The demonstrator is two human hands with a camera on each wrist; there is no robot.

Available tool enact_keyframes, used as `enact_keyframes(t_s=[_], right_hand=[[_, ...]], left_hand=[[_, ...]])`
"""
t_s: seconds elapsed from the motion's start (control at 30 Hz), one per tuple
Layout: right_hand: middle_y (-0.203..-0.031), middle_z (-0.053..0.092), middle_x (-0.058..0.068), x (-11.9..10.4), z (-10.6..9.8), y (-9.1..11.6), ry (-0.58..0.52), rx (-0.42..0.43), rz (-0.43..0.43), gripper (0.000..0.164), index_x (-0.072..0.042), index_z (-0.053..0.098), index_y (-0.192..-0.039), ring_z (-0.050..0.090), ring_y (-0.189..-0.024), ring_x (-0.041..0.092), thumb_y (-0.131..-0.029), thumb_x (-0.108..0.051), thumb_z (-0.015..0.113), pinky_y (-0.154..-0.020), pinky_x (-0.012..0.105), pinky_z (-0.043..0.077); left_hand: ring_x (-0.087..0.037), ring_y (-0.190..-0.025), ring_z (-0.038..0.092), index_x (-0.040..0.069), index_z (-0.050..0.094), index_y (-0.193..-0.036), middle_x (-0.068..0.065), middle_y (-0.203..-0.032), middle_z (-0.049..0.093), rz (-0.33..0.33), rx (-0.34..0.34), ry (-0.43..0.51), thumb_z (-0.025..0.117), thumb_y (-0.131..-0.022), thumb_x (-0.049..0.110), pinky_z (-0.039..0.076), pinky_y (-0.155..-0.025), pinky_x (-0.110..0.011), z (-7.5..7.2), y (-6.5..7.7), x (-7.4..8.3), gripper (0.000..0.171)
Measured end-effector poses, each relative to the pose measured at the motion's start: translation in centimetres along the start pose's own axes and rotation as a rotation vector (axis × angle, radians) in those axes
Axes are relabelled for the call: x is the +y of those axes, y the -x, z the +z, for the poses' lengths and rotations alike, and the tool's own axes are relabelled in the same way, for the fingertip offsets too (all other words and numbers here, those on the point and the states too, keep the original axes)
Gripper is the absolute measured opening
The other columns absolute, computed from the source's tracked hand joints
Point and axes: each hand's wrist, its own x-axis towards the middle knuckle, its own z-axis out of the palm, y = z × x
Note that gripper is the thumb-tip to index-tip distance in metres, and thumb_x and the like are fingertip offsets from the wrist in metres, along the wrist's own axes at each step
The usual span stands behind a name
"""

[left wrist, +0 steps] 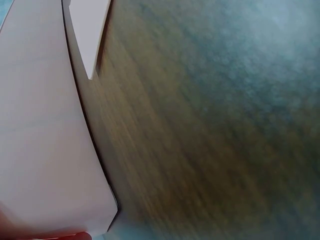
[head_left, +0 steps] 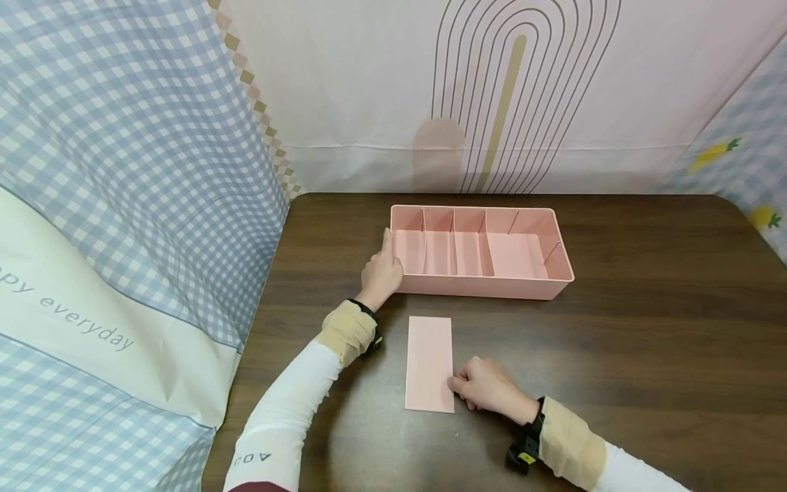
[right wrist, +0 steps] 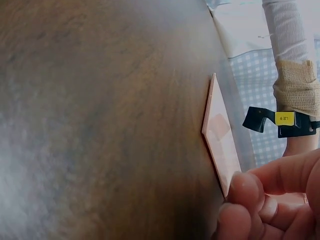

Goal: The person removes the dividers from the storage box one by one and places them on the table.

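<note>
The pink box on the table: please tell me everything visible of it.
The pink box is long, open-topped and smooth, apparently plastic. Thin dividers form three narrow compartments at left and one wider at right, whose walls show thin lines; nothing shows inside. It stands upright on the dark brown table, toward the far edge, roughly parallel to it. The left hand touches its left end.

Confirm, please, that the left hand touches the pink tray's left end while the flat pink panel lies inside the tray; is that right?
"Inside" is wrong: the head view shows the flat pink panel on the table, outside the pink tray. The left hand does touch the tray's left end.
</note>
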Motion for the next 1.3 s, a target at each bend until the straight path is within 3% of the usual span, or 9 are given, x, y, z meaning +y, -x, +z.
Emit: enact_keyframes(t_s=[0.8,1.07,1.3], right_hand=[[-0.038,0.04,-0.008,-0.1,-0.7,-0.2,-0.043,-0.006,-0.017,0.041,-0.013,0.045,-0.045,0.038,-0.035,0.008,-0.084,-0.022,0.055,-0.039,0.021,0.024],[-0.042,0.04,-0.007,-0.1,-1.4,-0.7,-0.061,0.079,-0.077,0.036,-0.012,0.046,-0.049,0.04,-0.039,0.008,-0.084,-0.017,0.055,-0.042,0.019,0.028],[-0.045,0.042,-0.005,-0.4,-2.6,-1.1,-0.071,0.173,-0.08,0.03,-0.011,0.049,-0.055,0.038,-0.04,0.008,-0.084,-0.015,0.055,-0.042,0.021,0.03]], left_hand=[[-0.021,-0.052,0.048,0.014,0.013,-0.143,-0.009,-0.063,0.052,-0.016,-0.009,-0.008,0.032,-0.088,0.013,0.033,-0.043,-0.03,-0.1,0.0,0.1,0.059],[-0.021,-0.052,0.048,0.013,0.013,-0.143,-0.009,-0.063,0.052,-0.019,-0.015,-0.002,0.032,-0.088,0.013,0.032,-0.043,-0.03,-0.2,0.0,0.1,0.059],[-0.02,-0.052,0.047,0.014,0.012,-0.143,-0.009,-0.063,0.051,-0.021,-0.023,0.007,0.032,-0.088,0.014,0.033,-0.044,-0.03,-0.2,0.0,0.1,0.059]])
